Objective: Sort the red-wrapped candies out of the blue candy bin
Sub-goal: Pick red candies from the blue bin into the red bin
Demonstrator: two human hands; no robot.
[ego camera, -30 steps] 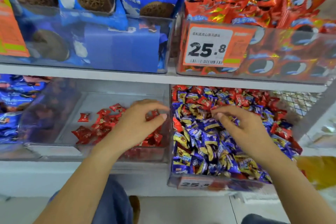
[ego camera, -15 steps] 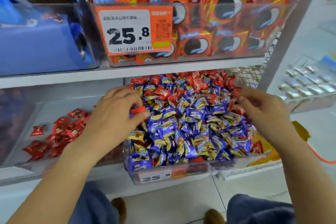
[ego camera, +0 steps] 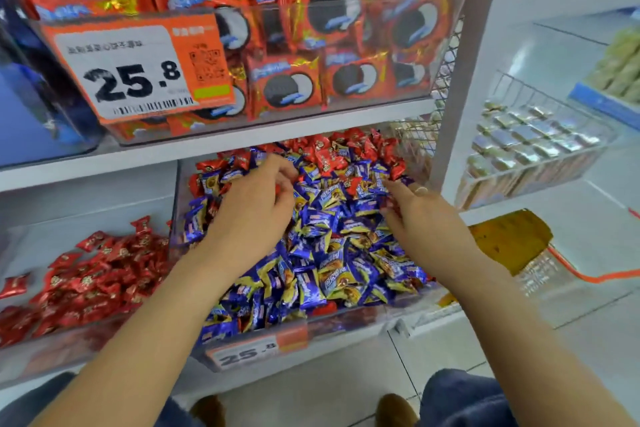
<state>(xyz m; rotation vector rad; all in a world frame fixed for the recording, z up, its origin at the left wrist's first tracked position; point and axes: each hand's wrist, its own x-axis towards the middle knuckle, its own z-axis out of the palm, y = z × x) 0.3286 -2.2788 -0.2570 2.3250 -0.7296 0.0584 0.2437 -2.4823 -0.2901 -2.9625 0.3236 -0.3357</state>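
Note:
A clear bin (ego camera: pixel 311 333) on the lower shelf holds a heap of blue-and-yellow candies (ego camera: pixel 322 253). Red-wrapped candies (ego camera: pixel 346 152) lie mixed in, mostly along its back. To its left, another clear bin (ego camera: pixel 41 357) holds only red candies (ego camera: pixel 97 274). My left hand (ego camera: pixel 256 208) is in the back left of the blue bin with its fingers curled, and a sliver of red wrapper shows between them. My right hand (ego camera: pixel 426 222) reaches toward the back right, its fingers stretched out with the tips on the candies.
Above, a clear bin of red cookie packets (ego camera: pixel 294 90) carries an orange 25.8 price tag (ego camera: pixel 138 73). A white shelf post (ego camera: pixel 464 80) stands right of the candy bin. Beyond it are a basket of silver packets (ego camera: pixel 533 135) and a yellow bag (ego camera: pixel 509 239).
My left hand left the red bin, took up a red candy at the blue bin's left edge, then went deeper in. My right hand shifted toward the bin's back right.

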